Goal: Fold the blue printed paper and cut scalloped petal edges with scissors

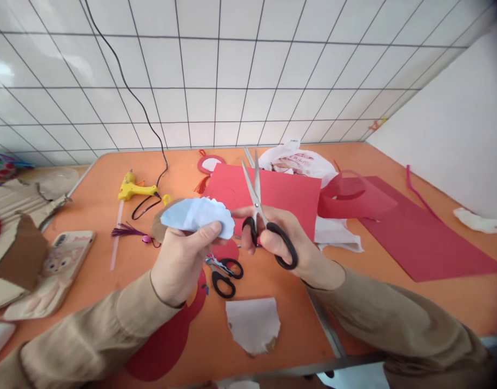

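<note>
My left hand [189, 254] pinches a light blue, rounded paper piece [183, 214] with a scalloped edge, thumb on top. A brown round piece [158, 221] shows partly behind it. In my right hand [300, 237] is a pair of scissors [254, 189] with black handles; the blades point up and stand a little apart, to the right of the blue paper and not touching it. Below the hands, a second pair of black-handled scissors [226, 275] lies on the orange table [297, 329], with blue and white scraps at its blades.
Red sheets [268, 189] and a white plastic bag [299, 162] lie behind my right hand. A yellow glue gun [134, 187] with a black cord, a purple tassel [128, 230] and a phone [64, 270] are at left. Nearer lie a white scrap [254, 324] and red cutouts [163, 346].
</note>
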A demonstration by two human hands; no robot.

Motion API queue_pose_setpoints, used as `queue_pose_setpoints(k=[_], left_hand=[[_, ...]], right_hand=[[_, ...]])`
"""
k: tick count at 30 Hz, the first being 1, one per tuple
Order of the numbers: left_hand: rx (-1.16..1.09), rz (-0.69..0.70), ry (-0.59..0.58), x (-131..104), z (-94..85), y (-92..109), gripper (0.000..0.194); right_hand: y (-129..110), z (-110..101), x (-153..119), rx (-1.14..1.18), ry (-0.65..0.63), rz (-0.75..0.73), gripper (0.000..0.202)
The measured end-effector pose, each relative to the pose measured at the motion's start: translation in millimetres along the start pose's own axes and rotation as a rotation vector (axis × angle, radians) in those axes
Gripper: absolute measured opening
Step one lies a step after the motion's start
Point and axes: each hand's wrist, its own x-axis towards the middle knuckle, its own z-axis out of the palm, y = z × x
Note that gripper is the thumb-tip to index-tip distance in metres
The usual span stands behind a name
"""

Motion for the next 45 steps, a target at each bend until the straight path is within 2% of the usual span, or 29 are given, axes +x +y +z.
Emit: queue_pose_setpoints(k=[3, 6, 15, 25, 31, 38, 45], left_hand=[[0.070, 0.132, -0.003, 5, -3.3, 1, 0.008], [0.097, 0.208, -0.029, 10, -7.1, 2, 0.009], [0.067, 0.172, -0.021, 14, -10.0, 6, 0.009], [0.190, 0.190, -0.008, 17, -12.4, 2, 0.008], [0.271, 0.254, 0.005, 18, -12.3, 1, 0.007], [0.210, 0.174, 0.041, 18, -13.3, -1, 0.005], [0.182, 0.113, 0.095, 16, -16.1, -4, 0.002]], right_hand=[[4, 1, -3, -0.062, -0.120, -0.005, 0.059], [5, 5, -7, -0.166, -0.151, 0.018, 0.062], [4, 10, -6, -0.376, -0.156, 0.033, 0.064], [7, 11, -2, -0.380, -0.177, 0.066, 0.061], [9, 8, -1, -0.370, -0.177, 0.065, 0.061], [9, 10, 0, -0.436, -0.123, 0.094, 0.065], [7, 12, -1, -0.462, -0.116, 0.148, 0.056]])
